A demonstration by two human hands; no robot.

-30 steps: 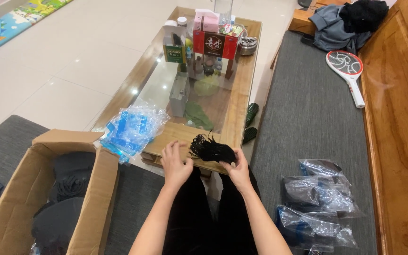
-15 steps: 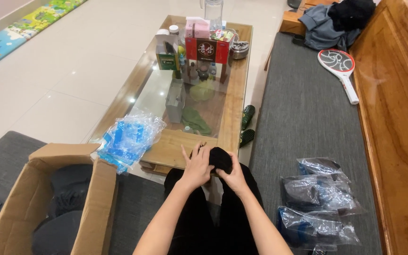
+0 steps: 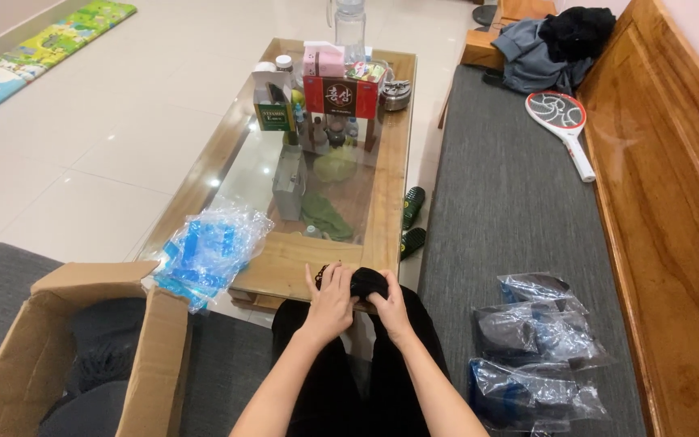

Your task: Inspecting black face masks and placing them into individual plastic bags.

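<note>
A small black bundle of fabric (image 3: 367, 282) sits between the two hands at the near edge of the coffee table (image 3: 386, 212), just above the person's knees. The left hand (image 3: 332, 296) lies over its left side with fingers curled onto it, and the right hand (image 3: 389, 307) grips it from the right and below, fingers closed round the cloth. What kind of item the bundle is cannot be told; it is crumpled and mostly covered by the hands.

The person sits on a grey cushion (image 3: 511, 210) of a wooden bench (image 3: 673, 202), legs in black trousers (image 3: 329, 380). The coffee table has a wooden frame and a glass top. On its near left corner lies a heap of blue and clear plastic bags (image 3: 208, 251), hanging partly over the edge. At the far end of the table stand a red box (image 3: 340, 95), a green box (image 3: 274, 109), a pink carton (image 3: 324, 61), a clear bottle (image 3: 350, 23) and small jars.

Near left, an open cardboard box (image 3: 50, 356) holds dark items. Near right, on the cushion, lie several clear plastic packets (image 3: 540, 348) with dark contents. Farther along the cushion lies a racket-shaped electric fly swatter (image 3: 564, 121), and beyond it a pile of grey and black clothes (image 3: 556, 44). Far left on the tiled floor is a colourful play mat (image 3: 34, 61).
</note>
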